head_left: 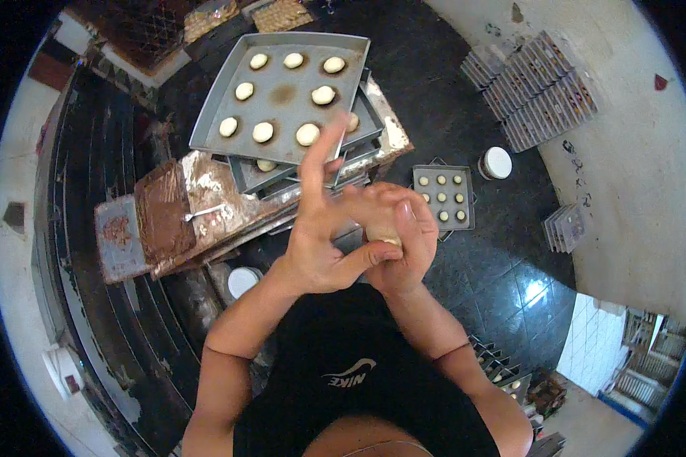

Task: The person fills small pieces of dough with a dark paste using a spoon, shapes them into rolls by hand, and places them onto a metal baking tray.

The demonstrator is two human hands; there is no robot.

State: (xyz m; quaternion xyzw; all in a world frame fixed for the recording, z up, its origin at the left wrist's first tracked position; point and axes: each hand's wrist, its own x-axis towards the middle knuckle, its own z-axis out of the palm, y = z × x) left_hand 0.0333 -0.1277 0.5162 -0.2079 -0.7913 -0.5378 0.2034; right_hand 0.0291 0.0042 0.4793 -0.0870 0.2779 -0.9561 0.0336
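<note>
In front of my chest, both hands work on a pale piece of dough [383, 231]. My right hand [413, 247] cups it, fingers curled around it. The thumb of my left hand [316, 247] presses on its near side, while the left index finger points up and away, blurred. The other left fingers overlap the right hand, so part of the dough is hidden. Just beyond lies a grey metal tray [301, 76] with several round dough balls spaced out on it. Beneath that tray, another metal tray [371, 122] sticks out, also carrying dough balls.
The trays rest on a worn table [213, 186]. Left of them are a brown-smeared board [164, 213], a grey sheet [118, 247] and a small spoon-like tool [206, 212]. A tray of dough balls [453, 199] and a white-lidded bucket [496, 163] stand right, near stacked crates [537, 95].
</note>
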